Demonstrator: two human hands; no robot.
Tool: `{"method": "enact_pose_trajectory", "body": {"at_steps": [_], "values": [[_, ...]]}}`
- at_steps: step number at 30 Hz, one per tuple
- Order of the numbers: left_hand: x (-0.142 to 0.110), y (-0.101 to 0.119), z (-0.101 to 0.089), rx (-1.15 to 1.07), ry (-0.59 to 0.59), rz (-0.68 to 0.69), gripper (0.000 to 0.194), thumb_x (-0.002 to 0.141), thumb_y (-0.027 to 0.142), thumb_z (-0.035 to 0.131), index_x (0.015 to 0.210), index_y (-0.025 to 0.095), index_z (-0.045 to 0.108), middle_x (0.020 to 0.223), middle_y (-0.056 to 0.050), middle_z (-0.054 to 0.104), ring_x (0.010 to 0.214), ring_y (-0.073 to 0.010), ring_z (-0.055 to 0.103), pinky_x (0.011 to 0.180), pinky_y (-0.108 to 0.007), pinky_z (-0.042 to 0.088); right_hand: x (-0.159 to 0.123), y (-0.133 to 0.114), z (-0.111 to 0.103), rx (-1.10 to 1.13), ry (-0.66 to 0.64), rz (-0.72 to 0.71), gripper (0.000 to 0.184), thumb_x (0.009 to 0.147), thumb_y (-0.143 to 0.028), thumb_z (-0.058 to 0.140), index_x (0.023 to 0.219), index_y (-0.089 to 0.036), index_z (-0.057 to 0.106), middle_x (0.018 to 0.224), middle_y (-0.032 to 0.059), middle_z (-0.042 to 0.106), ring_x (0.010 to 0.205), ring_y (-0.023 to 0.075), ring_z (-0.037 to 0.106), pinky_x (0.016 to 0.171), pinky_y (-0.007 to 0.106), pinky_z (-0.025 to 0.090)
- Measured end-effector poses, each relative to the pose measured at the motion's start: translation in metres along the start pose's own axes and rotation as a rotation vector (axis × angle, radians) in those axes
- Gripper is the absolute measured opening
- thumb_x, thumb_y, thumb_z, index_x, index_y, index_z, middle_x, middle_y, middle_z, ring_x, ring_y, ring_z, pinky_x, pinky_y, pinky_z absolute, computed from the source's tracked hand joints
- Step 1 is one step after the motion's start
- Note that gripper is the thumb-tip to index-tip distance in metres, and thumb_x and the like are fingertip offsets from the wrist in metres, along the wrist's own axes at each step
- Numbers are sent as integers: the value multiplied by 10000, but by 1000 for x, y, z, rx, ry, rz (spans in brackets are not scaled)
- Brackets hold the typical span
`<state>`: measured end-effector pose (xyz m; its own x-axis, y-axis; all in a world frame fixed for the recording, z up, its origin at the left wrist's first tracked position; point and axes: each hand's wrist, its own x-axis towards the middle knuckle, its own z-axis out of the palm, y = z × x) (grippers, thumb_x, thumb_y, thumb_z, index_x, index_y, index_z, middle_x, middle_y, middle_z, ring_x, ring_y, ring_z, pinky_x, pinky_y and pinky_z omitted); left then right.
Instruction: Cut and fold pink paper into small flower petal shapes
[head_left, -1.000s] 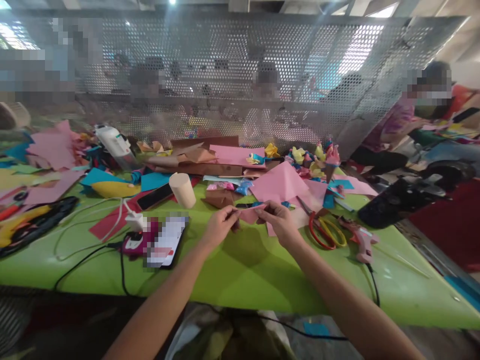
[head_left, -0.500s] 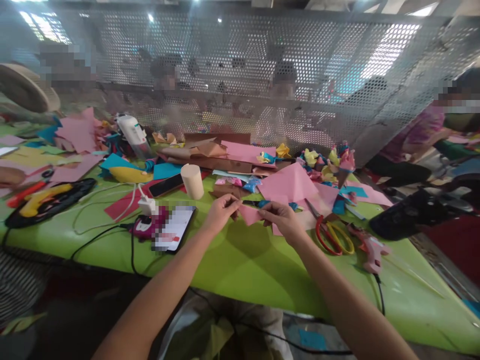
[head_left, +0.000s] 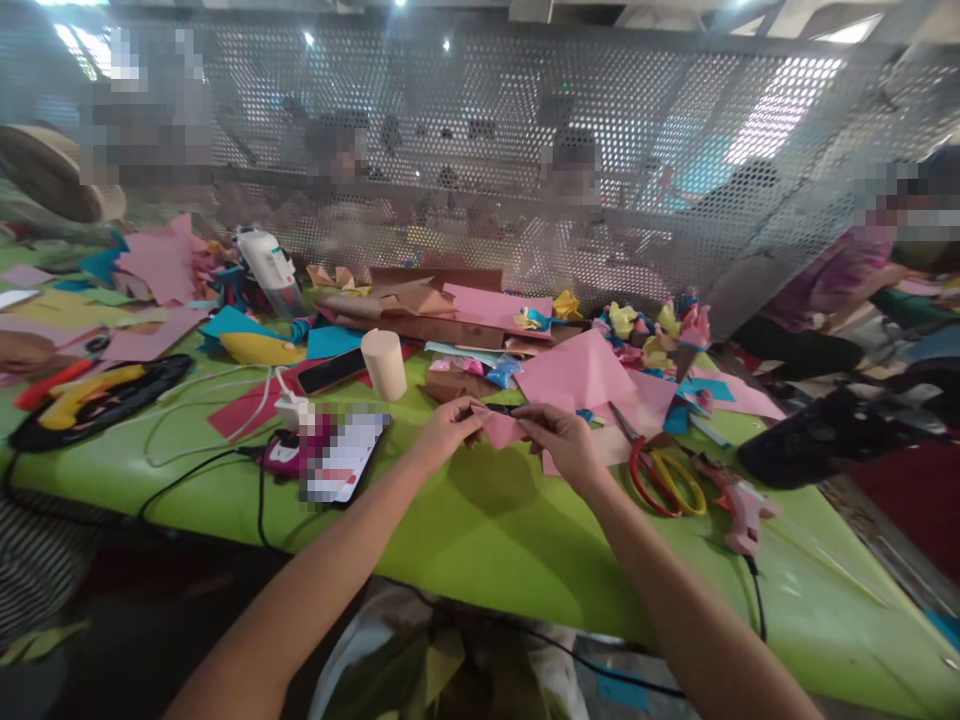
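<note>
Both my hands meet over the middle of the green table (head_left: 495,530), pinching a small folded pink paper piece (head_left: 501,428) between them. My left hand (head_left: 445,436) grips its left end with closed fingers. My right hand (head_left: 564,440) grips the right end, thumb and fingers pressed together. A larger pink sheet (head_left: 577,372) lies just behind the hands.
Red-and-yellow scissors (head_left: 660,476) and a pink glue gun (head_left: 739,500) lie to the right. A phone (head_left: 346,455), cables and a beige paper cylinder (head_left: 384,364) are on the left. Coloured paper scraps cover the back. A perforated metal screen (head_left: 480,150) stands behind; a person sits at right.
My hands have come slightly closer together on the pink piece, folding it tighter. The view has barely shifted since half a second ago.
</note>
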<state>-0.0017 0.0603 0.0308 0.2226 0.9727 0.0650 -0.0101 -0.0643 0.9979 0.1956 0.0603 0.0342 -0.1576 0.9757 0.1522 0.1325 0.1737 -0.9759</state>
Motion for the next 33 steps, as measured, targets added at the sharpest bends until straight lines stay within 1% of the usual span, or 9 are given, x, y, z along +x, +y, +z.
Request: {"method": "enact_pose_trajectory", "body": {"at_steps": [3, 11, 17, 21, 24, 26, 27, 30, 33], "values": [[0, 0, 0, -8, -6, -2, 301, 775, 460, 668, 794, 170, 588, 616, 48, 522, 538, -88, 462, 541, -227, 361, 1, 2, 0, -17, -2, -6, 339, 722, -483, 687, 871, -184, 747, 644, 14, 653, 472, 112, 537, 428, 233, 422], [0, 4, 2, -13, 13, -8, 286, 760, 443, 666, 744, 171, 578, 588, 51, 512, 524, -87, 459, 537, -228, 358, 3, 0, -1, -4, -15, -12, 308, 693, -461, 712, 826, -185, 748, 671, 20, 678, 508, 117, 552, 489, 256, 472], [2, -1, 1, -3, -11, 2, 286, 782, 430, 657, 902, 170, 636, 639, 36, 557, 558, -97, 502, 539, -218, 379, 3, -2, -3, 3, -15, 1, 314, 680, -467, 728, 824, -189, 753, 678, 22, 688, 508, 121, 556, 485, 263, 470], [2, -2, 1, 129, -9, 35, 278, 805, 450, 636, 852, 175, 630, 638, 24, 578, 576, -115, 527, 553, -225, 396, 5, -1, -5, -1, -5, 2, 309, 677, -474, 726, 790, -187, 735, 651, 11, 677, 498, 124, 557, 492, 264, 461], [-2, 1, 3, 293, -14, 102, 256, 848, 438, 600, 850, 187, 650, 762, -16, 666, 711, -162, 604, 638, -249, 439, 4, -1, -7, -30, 6, -21, 278, 708, -458, 706, 768, -187, 719, 623, 4, 659, 502, 132, 563, 501, 266, 448], [-5, 3, 5, 379, -51, 133, 246, 873, 426, 580, 895, 197, 668, 860, -38, 709, 804, -197, 636, 698, -270, 451, 3, -2, -6, -66, 13, -36, 255, 728, -439, 696, 771, -189, 720, 620, 3, 652, 515, 135, 564, 514, 267, 444], [-7, 4, 7, 414, -73, 140, 244, 885, 419, 567, 902, 200, 674, 875, -44, 716, 817, -208, 641, 708, -277, 447, 2, -3, -6, -75, 16, -38, 249, 728, -433, 700, 771, -189, 722, 624, 3, 651, 524, 136, 564, 522, 267, 446], [-10, 5, 9, 460, -120, 116, 266, 912, 404, 528, 834, 196, 676, 803, -41, 698, 771, -211, 632, 691, -279, 424, 1, -4, -4, -15, 26, -15, 282, 723, -460, 714, 798, -188, 722, 644, 4, 643, 544, 133, 557, 532, 265, 458], [-9, 4, 10, 333, -70, 71, 283, 924, 411, 509, 846, 189, 667, 785, -23, 665, 761, -191, 608, 669, -261, 409, 2, -2, -4, 131, 43, 26, 358, 773, -520, 674, 909, -192, 719, 678, 10, 636, 590, 139, 570, 560, 268, 488]]}}
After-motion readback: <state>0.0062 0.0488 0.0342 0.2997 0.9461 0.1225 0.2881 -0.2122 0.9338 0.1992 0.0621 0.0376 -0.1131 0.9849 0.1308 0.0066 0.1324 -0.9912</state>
